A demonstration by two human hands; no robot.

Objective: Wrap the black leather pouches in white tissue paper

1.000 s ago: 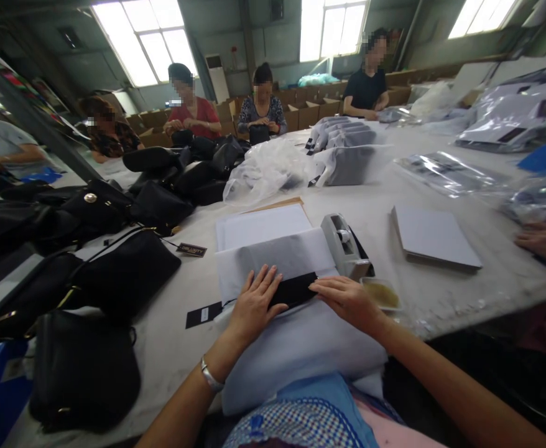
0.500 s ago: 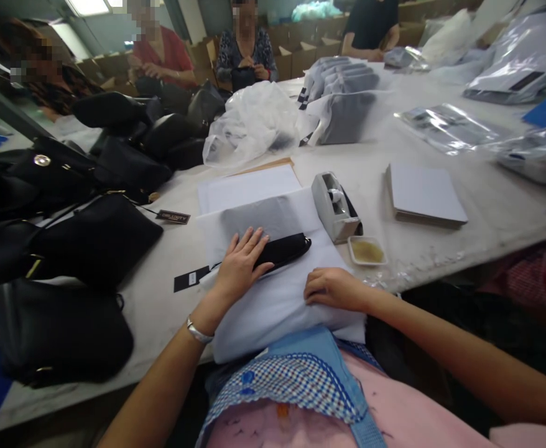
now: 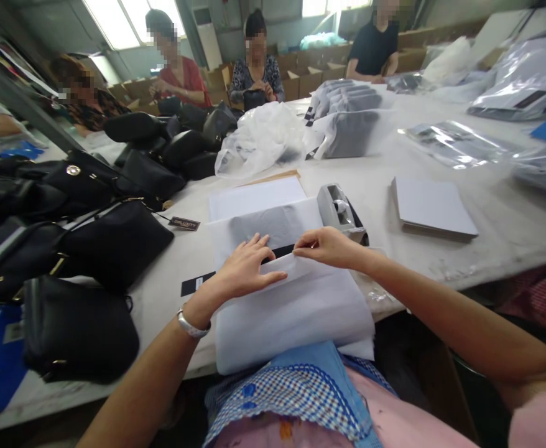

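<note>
A black item (image 3: pixel 282 251), perhaps part of a bag, lies on white tissue paper (image 3: pixel 291 311) in front of me. A dark shape (image 3: pixel 268 225) shows through the thin paper just beyond it. My left hand (image 3: pixel 246 264) rests with fingers stretched and thumb apart over the black item and the paper's edge. My right hand (image 3: pixel 324 247) pinches the edge of the tissue paper, which is drawn up over the near side of the black item. A black tag (image 3: pixel 193 284) sticks out at the left, beside my left wrist.
Black handbags (image 3: pixel 114 242) are heaped on the left. A tape dispenser (image 3: pixel 341 211) stands right behind my right hand, and a stack of white cards (image 3: pixel 434 206) lies further right. Crumpled plastic (image 3: pixel 263 137) and wrapped bundles (image 3: pixel 347 130) are across the table, where several people sit.
My right hand has moved up and away from me, lifting the tissue edge over the black item. My left hand's thumb now lies over the folded paper. The head view has shifted slightly.
</note>
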